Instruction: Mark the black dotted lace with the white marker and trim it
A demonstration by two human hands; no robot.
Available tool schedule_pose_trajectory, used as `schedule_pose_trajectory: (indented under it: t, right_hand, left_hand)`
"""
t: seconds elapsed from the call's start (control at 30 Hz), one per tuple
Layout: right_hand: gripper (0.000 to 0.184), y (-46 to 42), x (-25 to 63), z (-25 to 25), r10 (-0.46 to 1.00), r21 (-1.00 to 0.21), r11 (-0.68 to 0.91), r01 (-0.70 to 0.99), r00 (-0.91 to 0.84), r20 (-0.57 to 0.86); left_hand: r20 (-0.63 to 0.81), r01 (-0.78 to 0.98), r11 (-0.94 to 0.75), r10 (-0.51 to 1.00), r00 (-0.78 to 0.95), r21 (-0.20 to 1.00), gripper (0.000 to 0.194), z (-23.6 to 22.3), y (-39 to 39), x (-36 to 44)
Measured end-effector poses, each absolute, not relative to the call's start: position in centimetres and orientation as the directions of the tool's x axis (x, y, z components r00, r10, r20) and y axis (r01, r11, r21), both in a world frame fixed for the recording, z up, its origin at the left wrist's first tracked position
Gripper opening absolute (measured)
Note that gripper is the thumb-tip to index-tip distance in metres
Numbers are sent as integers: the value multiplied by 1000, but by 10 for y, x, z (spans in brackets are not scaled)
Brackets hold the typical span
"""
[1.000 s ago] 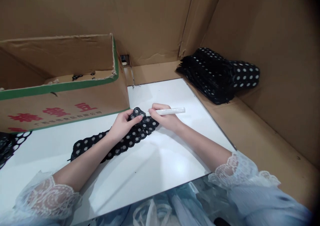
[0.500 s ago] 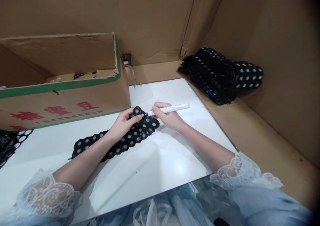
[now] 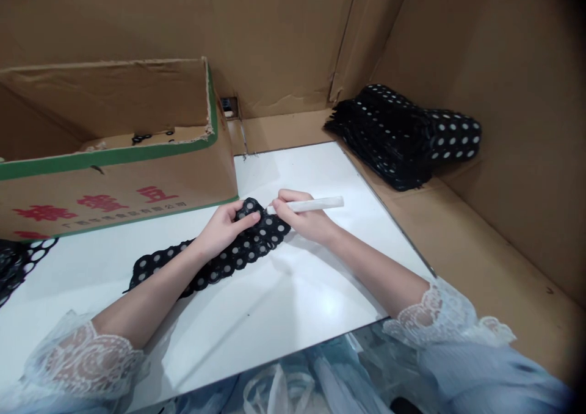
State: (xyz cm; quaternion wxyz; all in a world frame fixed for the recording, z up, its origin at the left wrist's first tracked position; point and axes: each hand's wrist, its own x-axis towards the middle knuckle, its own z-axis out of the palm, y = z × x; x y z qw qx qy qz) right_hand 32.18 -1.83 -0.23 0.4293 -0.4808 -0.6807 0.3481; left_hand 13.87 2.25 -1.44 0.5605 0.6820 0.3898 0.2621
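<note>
A black lace strip (image 3: 238,255) with rows of pale round dots lies slantwise on the white tabletop. My left hand (image 3: 224,228) pinches its upper right end, thumb on top. In my right hand (image 3: 304,218) is a slim white pen-shaped tool (image 3: 318,204), gripped like a pencil. Its tip meets the lace just right of my left thumb; the exact kind of tip is too small to make out. Part of the strip is hidden under my left forearm.
A cardboard box (image 3: 192,185) with a green rim stands at the left, black scraps inside. Black openwork scrap (image 3: 18,264) lies at the left edge. A stack of dotted black lace (image 3: 403,139) rests at the right rear. Cardboard walls (image 3: 284,35) enclose the white table (image 3: 284,328).
My right hand and the white tool have shifted slightly left and down. The grip on the lace stays the same, and the view has moved a little.
</note>
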Motion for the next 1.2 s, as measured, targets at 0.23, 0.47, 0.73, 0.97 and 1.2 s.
schedule_pose_trajectory:
  t: [0.23, 0.47, 0.73, 0.97, 1.2]
  right_hand:
    - [29, -17, 322, -8, 949, -864, 308, 398, -189, 251]
    - [29, -17, 320, -14, 936, -795, 345, 498, -249, 251]
    - [23, -13, 302, -20, 904, -386, 383, 839, -256, 342]
    - [27, -8, 301, -17, 909, -269, 295, 917, -182, 375]
    - [30, -10, 302, -15, 863, -272, 359, 893, -206, 461]
  left_hand:
    - [-57, 182, -53, 833, 550, 982, 22, -19, 24, 137]
    - [-51, 209, -70, 852, 521, 975, 24, -22, 23, 137]
    - [6, 304, -155, 899, 438, 940, 24, -20, 17, 142]
    - [-6, 199, -93, 894, 448, 976, 26, -19, 17, 145]
    - [-75, -23, 101, 859, 506, 995, 21, -17, 19, 146]
